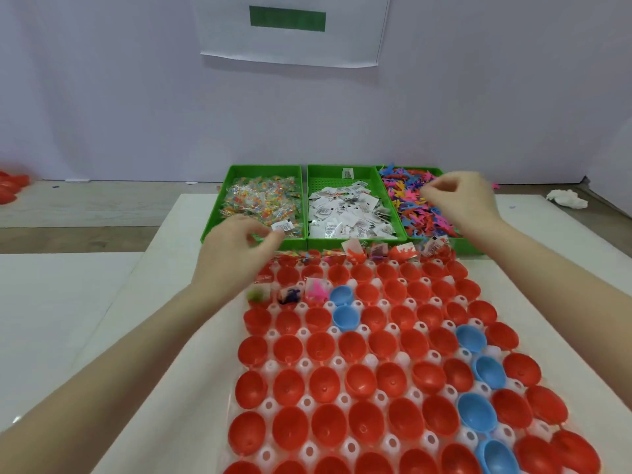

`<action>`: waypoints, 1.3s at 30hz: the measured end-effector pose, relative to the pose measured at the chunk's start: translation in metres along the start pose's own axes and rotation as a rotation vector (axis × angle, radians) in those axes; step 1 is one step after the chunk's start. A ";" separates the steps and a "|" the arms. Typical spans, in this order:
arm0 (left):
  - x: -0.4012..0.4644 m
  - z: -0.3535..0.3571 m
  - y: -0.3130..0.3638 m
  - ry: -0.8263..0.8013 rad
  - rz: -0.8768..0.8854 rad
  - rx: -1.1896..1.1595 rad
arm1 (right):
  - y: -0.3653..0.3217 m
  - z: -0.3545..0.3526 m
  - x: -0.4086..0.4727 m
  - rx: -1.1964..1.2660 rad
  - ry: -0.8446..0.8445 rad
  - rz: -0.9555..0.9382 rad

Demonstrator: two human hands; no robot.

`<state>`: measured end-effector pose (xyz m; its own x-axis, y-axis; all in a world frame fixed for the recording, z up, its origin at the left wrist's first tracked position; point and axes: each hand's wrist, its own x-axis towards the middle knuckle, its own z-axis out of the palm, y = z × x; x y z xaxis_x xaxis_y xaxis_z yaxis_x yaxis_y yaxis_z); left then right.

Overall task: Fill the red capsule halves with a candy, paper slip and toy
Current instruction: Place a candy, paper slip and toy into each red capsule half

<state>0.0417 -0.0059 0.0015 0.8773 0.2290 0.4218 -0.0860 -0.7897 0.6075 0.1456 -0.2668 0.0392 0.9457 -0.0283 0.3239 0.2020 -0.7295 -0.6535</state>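
Capsule halves (355, 384) in red are seated hollow side up in a clear pocketed tray (337, 362) on the white counter (102, 319), the rows running away from the person toward three green bins. The long axis of the tray is set the same way, near edge to far edge. A few blue halves (345, 316) are mixed in among the red ones, one pair left of centre and a line of four toward the right.

The far row of halves (355, 256) is seen already loaded with paper and bright bits, and three halves (290, 295) at the left end of the third row are also filled; the rest are shown open.

Beyond the tray, the left bin (261, 200) is filled with wrapped candies, the middle bin (352, 213) with folded paper slips, and the right bin (415, 203) with small coloured toys.

The left hand (236, 254) is held over the near edge of the candy bin, its thumb and fingers curled together in a pinch; whether a candy is caught there cannot be told because of blur. The right hand (458, 196) is held over the toy bin, fingertips drawn together as if pinching; what is between them cannot be made out.

A crumpled white tissue (566, 198) is seen on the counter at far right, and a sheet with a green bar (287, 18) is fixed to the wall.
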 end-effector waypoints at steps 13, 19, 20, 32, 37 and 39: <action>0.047 0.022 -0.027 -0.533 -0.068 0.128 | 0.067 0.003 0.022 -0.355 -0.089 0.164; 0.049 0.028 -0.028 -0.398 -0.135 0.020 | 0.062 0.001 0.022 -0.425 0.109 0.064; 0.050 0.028 -0.027 -0.362 -0.152 0.004 | 0.060 0.001 0.023 -0.388 0.146 0.062; 0.058 0.035 -0.017 -0.363 -0.270 -0.035 | 0.044 0.010 0.027 -0.056 0.099 0.144; 0.056 0.032 -0.021 -0.181 -0.222 0.070 | 0.040 0.008 0.028 -0.022 0.103 0.120; 0.054 0.030 -0.022 -0.054 -0.249 0.039 | 0.031 0.012 0.026 0.025 0.073 0.138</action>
<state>0.1056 0.0070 -0.0096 0.8930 0.3897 0.2253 0.1535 -0.7342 0.6613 0.1795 -0.2819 0.0196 0.9440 -0.1771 0.2785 0.0790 -0.6979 -0.7118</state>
